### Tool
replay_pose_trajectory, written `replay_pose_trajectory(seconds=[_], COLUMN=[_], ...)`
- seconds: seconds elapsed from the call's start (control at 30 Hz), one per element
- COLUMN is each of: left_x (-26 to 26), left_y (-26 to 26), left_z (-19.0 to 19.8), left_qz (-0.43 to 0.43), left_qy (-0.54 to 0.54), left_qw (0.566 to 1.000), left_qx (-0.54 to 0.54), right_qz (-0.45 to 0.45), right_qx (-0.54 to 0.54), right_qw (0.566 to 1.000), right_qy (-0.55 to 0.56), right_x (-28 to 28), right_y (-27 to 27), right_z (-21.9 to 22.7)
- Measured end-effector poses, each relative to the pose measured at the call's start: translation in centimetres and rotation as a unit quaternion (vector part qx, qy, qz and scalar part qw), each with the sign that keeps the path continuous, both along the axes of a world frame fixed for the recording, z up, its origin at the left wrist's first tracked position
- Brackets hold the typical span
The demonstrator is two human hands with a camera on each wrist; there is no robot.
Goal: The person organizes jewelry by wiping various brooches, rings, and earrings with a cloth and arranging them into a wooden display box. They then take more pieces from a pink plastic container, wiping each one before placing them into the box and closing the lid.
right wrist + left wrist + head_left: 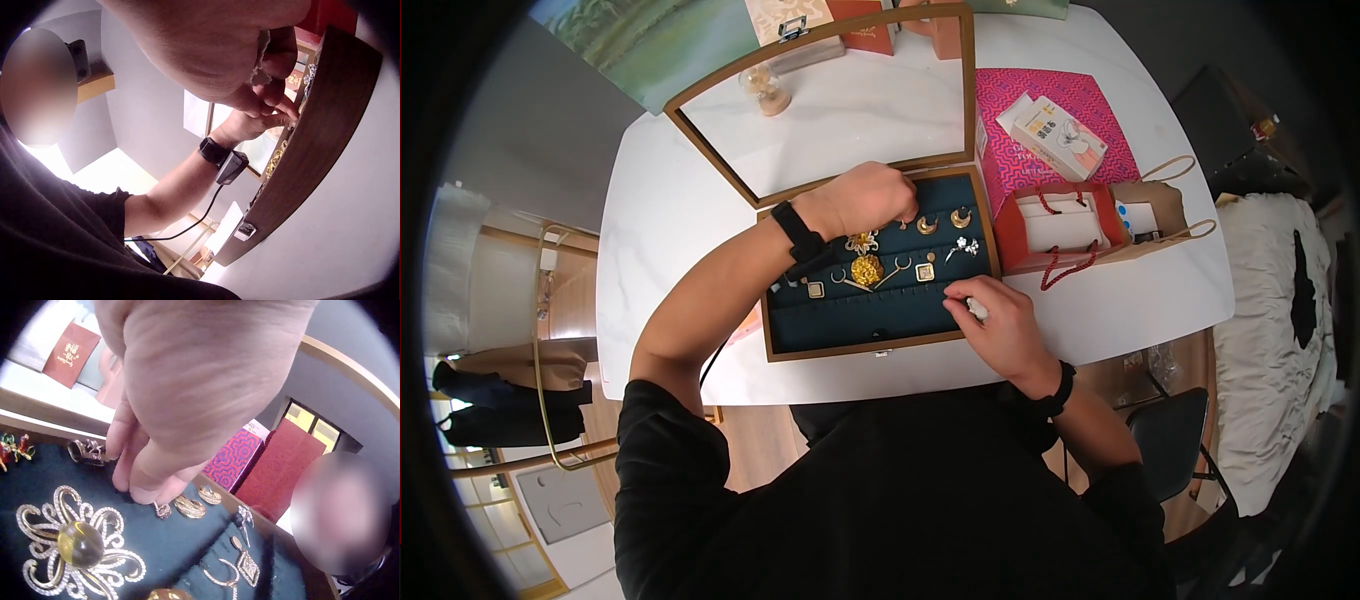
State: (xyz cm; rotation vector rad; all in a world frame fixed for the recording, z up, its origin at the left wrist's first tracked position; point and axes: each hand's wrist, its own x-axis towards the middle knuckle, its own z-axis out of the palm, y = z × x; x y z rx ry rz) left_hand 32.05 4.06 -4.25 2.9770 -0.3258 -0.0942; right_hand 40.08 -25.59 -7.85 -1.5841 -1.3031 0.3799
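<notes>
A wooden jewellery box (882, 347) with a dark green lining lies with its glass lid raised. Over its back row, my left hand (870, 200) points its fingers down, the fingertips close to a small earring (162, 510); whether they pinch anything is hidden. Left of those fingers in the left wrist view are a silver-coloured ring (87, 453) and a large flower brooch (80, 545). My right hand (1006, 330), above the box's front right corner, grips a crumpled white piece (977, 308), which also shows between its curled fingers in the right wrist view (261, 59).
Right of the box stand a red paper bag (1022, 235) with rope handles and a brown bag (1165, 208). Behind them a small white carton (1055, 138) lies on a pink patterned bag (1100, 100). A small glass dome ornament (765, 92) shows through the lid.
</notes>
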Motion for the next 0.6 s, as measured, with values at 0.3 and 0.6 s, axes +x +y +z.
replay_pose_trajectory(seconds=[0.3,0.6], left_x=[-0.34,-0.55], left_y=[-0.05,0.15], left_z=[0.34,0.49], left_qz=[-0.003,0.027], left_qy=[0.0,0.016], left_qw=[1.0,0.998], left_qx=[-0.017,-0.048], right_qz=[0.001,0.001], right_qx=[0.001,0.012], right_qw=[1.0,1.0], right_qy=[0.0,-0.007], right_x=[-0.06,-0.16], right_y=[0.05,0.18], right_z=[0.11,0.05])
